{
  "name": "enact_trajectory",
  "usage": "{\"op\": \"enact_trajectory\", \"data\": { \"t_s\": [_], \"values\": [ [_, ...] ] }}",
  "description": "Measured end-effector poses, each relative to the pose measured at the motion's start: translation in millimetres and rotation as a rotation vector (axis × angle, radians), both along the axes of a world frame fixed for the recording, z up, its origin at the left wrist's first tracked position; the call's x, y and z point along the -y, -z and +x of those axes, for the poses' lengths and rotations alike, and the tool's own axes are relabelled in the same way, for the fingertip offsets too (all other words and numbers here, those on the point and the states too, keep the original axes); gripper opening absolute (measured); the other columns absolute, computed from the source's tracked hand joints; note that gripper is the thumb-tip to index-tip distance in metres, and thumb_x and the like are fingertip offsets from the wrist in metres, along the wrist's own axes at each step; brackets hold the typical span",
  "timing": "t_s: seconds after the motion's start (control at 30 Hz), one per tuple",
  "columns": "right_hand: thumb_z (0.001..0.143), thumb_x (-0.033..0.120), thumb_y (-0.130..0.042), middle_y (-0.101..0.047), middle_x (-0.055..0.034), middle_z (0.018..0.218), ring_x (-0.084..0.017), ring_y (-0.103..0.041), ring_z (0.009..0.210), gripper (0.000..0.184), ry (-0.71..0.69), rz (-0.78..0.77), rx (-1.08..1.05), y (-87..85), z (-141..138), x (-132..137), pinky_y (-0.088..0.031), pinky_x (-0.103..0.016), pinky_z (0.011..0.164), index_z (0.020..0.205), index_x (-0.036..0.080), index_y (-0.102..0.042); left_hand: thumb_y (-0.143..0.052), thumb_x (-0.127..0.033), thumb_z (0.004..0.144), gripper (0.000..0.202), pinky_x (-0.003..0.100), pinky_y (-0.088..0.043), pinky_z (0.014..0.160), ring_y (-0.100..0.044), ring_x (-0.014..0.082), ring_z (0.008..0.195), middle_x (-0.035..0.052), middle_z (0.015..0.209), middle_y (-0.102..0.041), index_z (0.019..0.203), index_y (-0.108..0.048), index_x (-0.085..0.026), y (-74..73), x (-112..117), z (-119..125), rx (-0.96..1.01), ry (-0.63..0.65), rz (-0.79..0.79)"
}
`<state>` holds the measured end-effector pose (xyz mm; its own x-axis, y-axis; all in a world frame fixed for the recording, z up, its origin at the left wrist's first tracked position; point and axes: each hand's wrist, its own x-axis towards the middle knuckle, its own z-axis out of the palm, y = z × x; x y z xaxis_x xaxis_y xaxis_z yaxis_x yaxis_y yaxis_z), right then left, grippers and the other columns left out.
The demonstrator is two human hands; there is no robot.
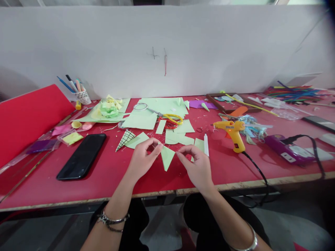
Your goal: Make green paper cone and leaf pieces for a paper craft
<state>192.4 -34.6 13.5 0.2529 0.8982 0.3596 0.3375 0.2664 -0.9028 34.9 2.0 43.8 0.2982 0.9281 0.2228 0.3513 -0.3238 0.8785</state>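
Note:
A light green paper triangle (166,157) hangs point-down over the red table (110,181). My left hand (143,157) pinches its upper left corner and my right hand (198,164) pinches its upper right corner. Both hands are closed on the paper. Just behind them lie more green paper pieces (178,137), a cone with a black grid pattern (124,138) and a white glue stick (206,144).
Yellow-handled scissors (162,116) lie on green sheets. A yellow glue gun (233,132) stands at right, its black cord running over the front edge. A black phone (82,156) lies at left. A pen cup (83,96), pipe cleaners (295,93) and a purple device (288,150) sit farther out.

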Motion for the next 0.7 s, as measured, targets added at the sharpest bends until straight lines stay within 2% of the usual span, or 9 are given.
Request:
{"op": "enact_trajectory", "data": {
  "t_s": [0.2, 0.37, 0.57, 0.7],
  "values": [
    [0.073, 0.025, -0.057, -0.066, -0.0027, 0.071, -0.016, -0.059, 0.068, 0.01, -0.041, -0.003, -0.031, -1.6, -1.1, 2.8, -0.047, -0.029, 0.065, 0.071, 0.019, -0.064, -0.045, -0.035, 0.08, 0.021, 0.018, -0.036, 0.05, -0.047, 0.0095, 0.056, -0.0031, 0.06, -0.045, 0.068, -0.049, -0.017, 0.3, -0.1, -0.2, -0.004, -0.003, 0.016],
    [0.075, 0.027, -0.055, -0.066, -0.0025, 0.071, -0.016, -0.058, 0.067, 0.013, -0.038, -0.034, -0.016, -2.8, -0.3, 2.5, -0.046, -0.028, 0.064, 0.072, 0.019, -0.064, -0.045, -0.034, 0.081, 0.02, 0.018, -0.037, 0.05, -0.046, 0.0088, 0.055, -0.0034, 0.06, -0.046, 0.07, -0.05, -0.018, 0.7, -0.4, -0.8, -0.006, -0.004, 0.015],
    [0.078, 0.031, -0.051, -0.056, 0.0019, 0.056, -0.011, -0.051, 0.054, 0.021, -0.05, -0.058, -0.021, -2.8, 0.7, 2.5, -0.041, -0.022, 0.054, 0.062, 0.018, -0.053, -0.046, -0.035, 0.08, 0.021, 0.018, -0.036, 0.05, -0.047, 0.0087, 0.055, -0.0035, 0.06, -0.046, 0.069, -0.05, -0.017, 1.1, -0.8, -1.3, -0.014, -0.019, 0.02],
    [0.083, 0.033, -0.044, -0.046, 0.0036, 0.048, -0.008, -0.044, 0.046, 0.033, -0.074, -0.039, -0.024, -3.5, 0.6, 3.7, -0.036, -0.021, 0.048, 0.053, 0.018, -0.043, -0.045, -0.035, 0.081, 0.022, 0.018, -0.036, 0.05, -0.047, 0.0091, 0.056, -0.0033, 0.061, -0.046, 0.069, -0.049, -0.017, 0.1, -0.5, -1.4, -0.021, -0.023, 0.022]
  ]
}}
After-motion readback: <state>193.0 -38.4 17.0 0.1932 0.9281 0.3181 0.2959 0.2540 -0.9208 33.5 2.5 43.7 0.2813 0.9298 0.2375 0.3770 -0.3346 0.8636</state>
